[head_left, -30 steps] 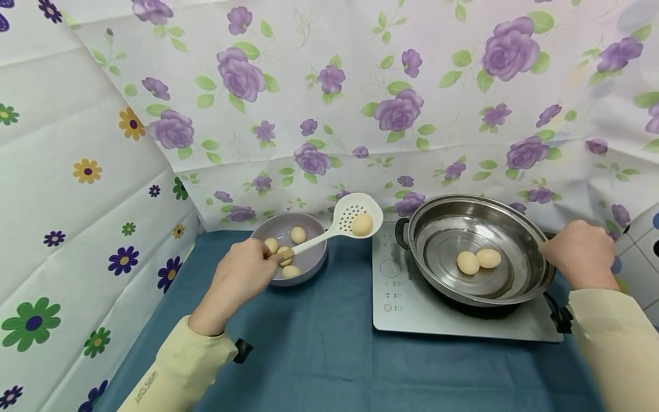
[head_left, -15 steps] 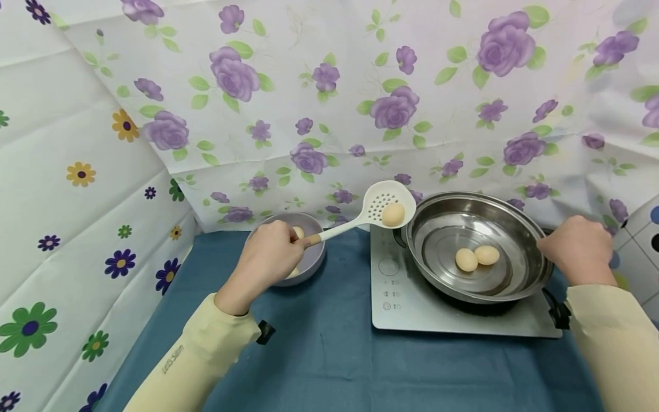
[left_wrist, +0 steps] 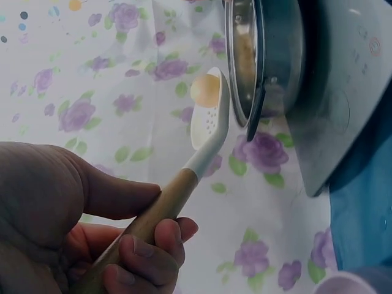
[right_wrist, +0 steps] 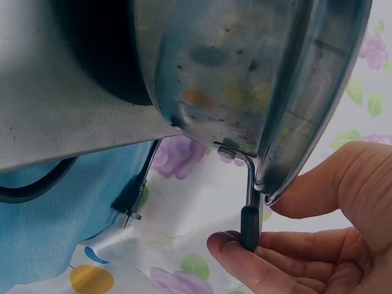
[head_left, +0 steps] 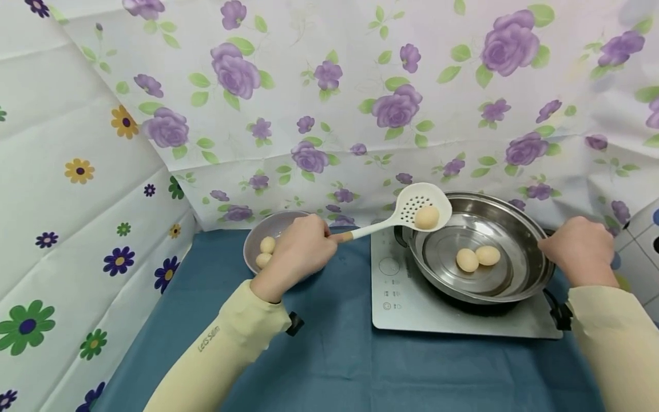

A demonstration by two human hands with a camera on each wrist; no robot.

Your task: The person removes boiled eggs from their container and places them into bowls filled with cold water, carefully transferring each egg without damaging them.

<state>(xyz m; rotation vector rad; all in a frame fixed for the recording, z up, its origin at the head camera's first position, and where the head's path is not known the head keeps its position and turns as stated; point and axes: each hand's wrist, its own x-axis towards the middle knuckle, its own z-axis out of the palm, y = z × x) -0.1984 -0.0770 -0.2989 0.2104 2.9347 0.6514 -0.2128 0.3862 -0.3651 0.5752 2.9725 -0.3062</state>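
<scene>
My left hand [head_left: 304, 246] grips the wooden handle of a white slotted spoon [head_left: 412, 203]. One light-brown egg [head_left: 427, 218] rests in the spoon's head, which overlaps the left rim of a steel pot [head_left: 445, 246] in the head view. Two eggs [head_left: 476, 257] lie together on the pot's bottom. At the pot's right side, my right hand [head_left: 579, 252] holds it; in the right wrist view the thumb lies at the rim and the fingers curl under the black-tipped side handle [right_wrist: 249, 226]. Behind the left hand, a grey-mauve bowl [head_left: 280, 220] shows two eggs [head_left: 265, 253]; part of it is hidden.
Under the pot sits a flat silver induction cooker [head_left: 388, 317] on a blue tablecloth [head_left: 340, 343]. A flowered sheet [head_left: 360, 114] hangs close behind the pot and bowl. A black cord with a plug [right_wrist: 130, 195] lies by the cooker.
My left hand has carried the slotted spoon with its egg rightward, from beside the bowl to the pot's left rim. The right hand keeps its hold on the pot.
</scene>
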